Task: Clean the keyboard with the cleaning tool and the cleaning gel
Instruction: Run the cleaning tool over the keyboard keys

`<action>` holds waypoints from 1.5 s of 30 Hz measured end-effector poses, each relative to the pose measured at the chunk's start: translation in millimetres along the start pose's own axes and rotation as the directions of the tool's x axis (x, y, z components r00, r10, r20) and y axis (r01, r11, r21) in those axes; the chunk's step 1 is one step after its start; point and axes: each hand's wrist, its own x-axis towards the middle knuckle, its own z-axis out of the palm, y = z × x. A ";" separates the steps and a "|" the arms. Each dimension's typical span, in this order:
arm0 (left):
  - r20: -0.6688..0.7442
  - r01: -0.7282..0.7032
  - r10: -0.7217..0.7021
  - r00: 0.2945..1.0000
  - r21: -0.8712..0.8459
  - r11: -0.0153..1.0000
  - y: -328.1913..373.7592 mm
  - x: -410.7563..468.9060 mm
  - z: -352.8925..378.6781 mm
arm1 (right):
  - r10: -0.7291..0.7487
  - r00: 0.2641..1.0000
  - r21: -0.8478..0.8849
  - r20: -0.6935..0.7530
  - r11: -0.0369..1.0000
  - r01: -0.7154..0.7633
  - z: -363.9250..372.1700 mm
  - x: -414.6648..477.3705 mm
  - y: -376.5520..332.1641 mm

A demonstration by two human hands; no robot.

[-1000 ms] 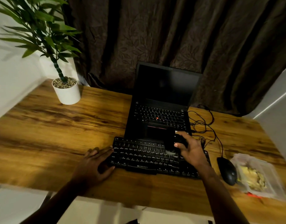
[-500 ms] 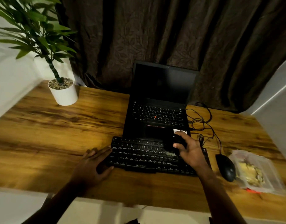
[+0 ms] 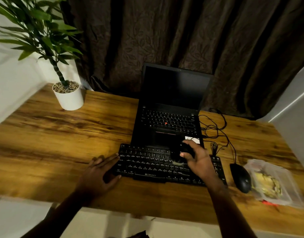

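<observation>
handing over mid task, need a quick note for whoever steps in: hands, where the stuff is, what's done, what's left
Left hand: open, straight fingers against the left end of the keyboard, steadying it.
Right hand: holds the dark cleaning tool, tip on the keys right of centre.
Cleaning gel: yellowish, in its clear pack at the right of the table, beside the mouse.
Done: brushing is under way; how many keys are covered cannot be told.
Left: finish brushing, then the gel.

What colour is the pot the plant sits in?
White; the pot shows best in the head view.
</observation>
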 end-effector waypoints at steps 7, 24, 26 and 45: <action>-0.027 -0.001 0.001 1.000 -0.017 1.000 3.2 -0.4 -2.5 | 0.008 0.999 -0.055 -0.036 0.998 -0.010 -32.4 -11.1 14.0; -0.003 0.001 -0.001 1.000 -0.021 1.000 -0.1 -1.1 0.1 | 0.007 0.998 -0.068 -0.055 0.998 -0.011 -26.7 -15.6 21.1; -0.003 0.004 -0.004 1.000 -0.029 1.000 -0.4 -1.0 0.6 | 0.008 0.997 -0.064 -0.070 0.998 -0.013 -23.0 -15.6 18.1; -0.042 -0.015 0.014 0.999 -0.007 1.000 3.8 0.1 -2.1 | 0.016 0.999 -0.059 -0.046 0.998 -0.019 -6.2 -12.1 11.8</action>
